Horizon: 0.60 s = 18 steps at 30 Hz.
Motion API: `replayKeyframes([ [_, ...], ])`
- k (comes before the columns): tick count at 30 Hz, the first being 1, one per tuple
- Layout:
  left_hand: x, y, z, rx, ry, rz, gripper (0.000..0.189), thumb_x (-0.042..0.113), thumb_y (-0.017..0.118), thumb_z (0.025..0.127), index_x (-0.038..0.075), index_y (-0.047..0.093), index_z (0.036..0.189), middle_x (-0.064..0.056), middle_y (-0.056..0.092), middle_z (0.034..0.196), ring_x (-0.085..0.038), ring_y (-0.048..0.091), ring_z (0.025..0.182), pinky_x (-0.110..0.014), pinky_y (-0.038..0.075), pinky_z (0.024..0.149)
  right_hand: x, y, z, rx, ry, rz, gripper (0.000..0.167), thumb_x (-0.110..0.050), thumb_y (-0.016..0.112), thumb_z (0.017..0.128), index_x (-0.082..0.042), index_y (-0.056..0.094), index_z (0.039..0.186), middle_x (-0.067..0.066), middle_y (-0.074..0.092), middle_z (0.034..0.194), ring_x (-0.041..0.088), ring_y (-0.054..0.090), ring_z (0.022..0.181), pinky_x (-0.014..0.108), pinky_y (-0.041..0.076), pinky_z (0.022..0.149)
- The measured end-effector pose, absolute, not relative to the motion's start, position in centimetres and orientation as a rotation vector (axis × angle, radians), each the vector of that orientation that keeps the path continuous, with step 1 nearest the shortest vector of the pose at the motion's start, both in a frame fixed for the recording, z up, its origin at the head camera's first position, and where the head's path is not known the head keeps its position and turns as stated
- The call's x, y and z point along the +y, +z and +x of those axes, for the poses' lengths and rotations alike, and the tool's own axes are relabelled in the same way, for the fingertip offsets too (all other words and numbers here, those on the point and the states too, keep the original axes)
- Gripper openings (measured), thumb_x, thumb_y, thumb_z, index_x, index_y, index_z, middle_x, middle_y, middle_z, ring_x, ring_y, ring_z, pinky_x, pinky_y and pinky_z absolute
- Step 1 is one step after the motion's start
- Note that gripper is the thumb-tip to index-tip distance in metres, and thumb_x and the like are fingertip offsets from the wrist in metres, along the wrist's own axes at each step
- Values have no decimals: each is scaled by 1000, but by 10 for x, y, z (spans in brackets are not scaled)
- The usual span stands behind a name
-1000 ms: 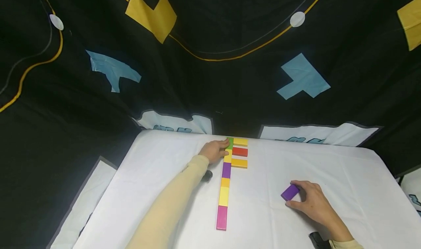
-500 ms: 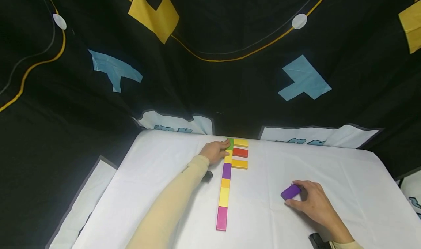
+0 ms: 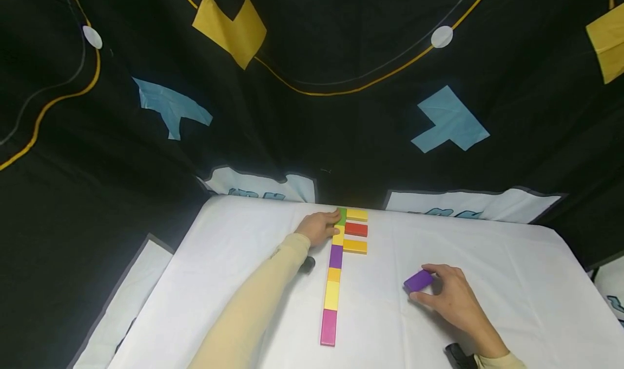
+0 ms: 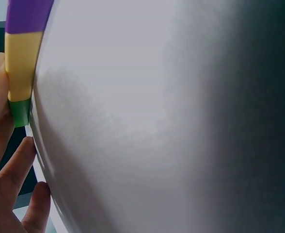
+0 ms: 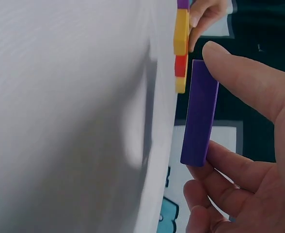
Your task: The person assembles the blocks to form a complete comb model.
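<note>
A single-file row of coloured blocks runs along the white table in the head view: pink (image 3: 329, 328), yellow (image 3: 331, 296), orange (image 3: 333, 274), purple (image 3: 336, 256), yellow (image 3: 338, 239) and green (image 3: 343, 216) at the far end. My left hand (image 3: 316, 228) rests against the far end, its fingers extended at the green block and the thumb by the yellow one. To the right, my right hand (image 3: 453, 298) pinches a loose purple block (image 5: 199, 114) between thumb and fingers, held just above the cloth.
Yellow (image 3: 357, 215), red (image 3: 356, 229) and orange (image 3: 355, 247) blocks stick out rightward from the row's far part, with gaps between them. A black curtain (image 3: 351, 157) hangs behind the table (image 3: 380, 325). Dark wrist devices show at the left wrist (image 3: 307, 264) and right wrist (image 3: 458, 355).
My right hand has shifted slightly left with the purple block, towards the row. The left hand stays at the far end, and the row looks unchanged.
</note>
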<state>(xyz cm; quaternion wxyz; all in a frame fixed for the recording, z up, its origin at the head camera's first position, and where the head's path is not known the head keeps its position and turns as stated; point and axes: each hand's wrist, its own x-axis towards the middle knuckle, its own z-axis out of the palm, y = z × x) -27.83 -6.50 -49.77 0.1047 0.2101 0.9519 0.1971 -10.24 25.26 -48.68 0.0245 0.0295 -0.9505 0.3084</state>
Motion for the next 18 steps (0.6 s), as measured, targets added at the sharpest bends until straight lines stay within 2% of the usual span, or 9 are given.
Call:
replayKeyframes([
  [18,-66,-496,-277,2805,602,636,56,34,66,98,22,49,150,7,41,157,-21,41,144,-40,33,119,217,-486,-111,-2981,925,-23,77,-39,90,74,5,61,130,27,61,128,44,46,126,64,42,104],
])
